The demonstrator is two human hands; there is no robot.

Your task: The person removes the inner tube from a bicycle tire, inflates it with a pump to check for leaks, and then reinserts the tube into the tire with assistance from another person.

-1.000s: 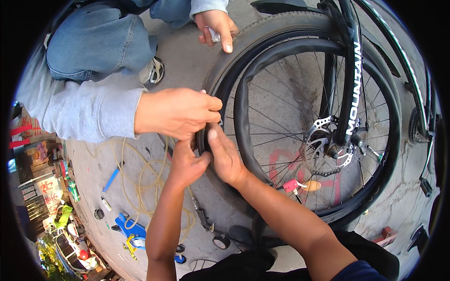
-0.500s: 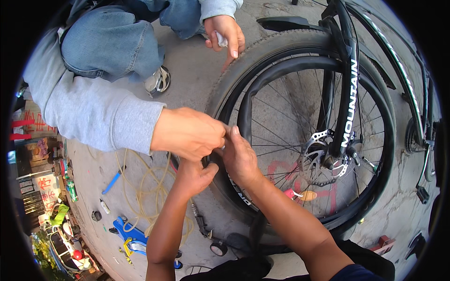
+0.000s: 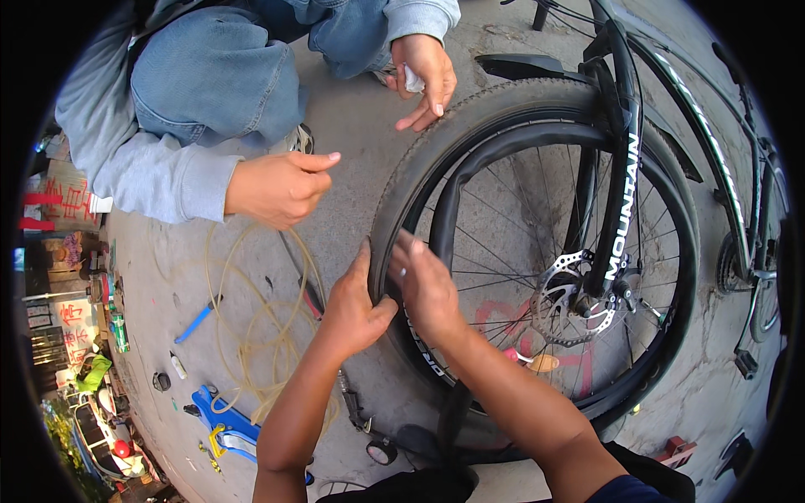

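Note:
A black bicycle tire (image 3: 401,180) stands before me on its wheel, and a black inner tube (image 3: 445,214) hangs out of it across the spokes. My left hand (image 3: 356,303) is closed on the tire's near left edge, thumb toward me. Against the inner side of that same section is my right hand (image 3: 428,293); its fingers are smeared by motion, and a small whitish spot shows beside them. A co-worker's hand (image 3: 281,189) hovers to the left of the tire, apart from mine. The co-worker's other hand (image 3: 428,75) has a crumpled white piece (image 3: 413,80) in it, near the tire's top.
Left of my arms lie a coiled clear hose (image 3: 260,335), a blue-handled tool (image 3: 199,323), a small white tube (image 3: 178,365) and a blue tool with yellow parts (image 3: 231,427). A round gauge (image 3: 381,453) sits close to me. The bike's fork (image 3: 625,168) and brake disc (image 3: 558,323) are right.
The co-worker's nearer hand has drawn back left, away from my fingers. My hands stay at the tire, the right one moving. The view has shifted slightly.

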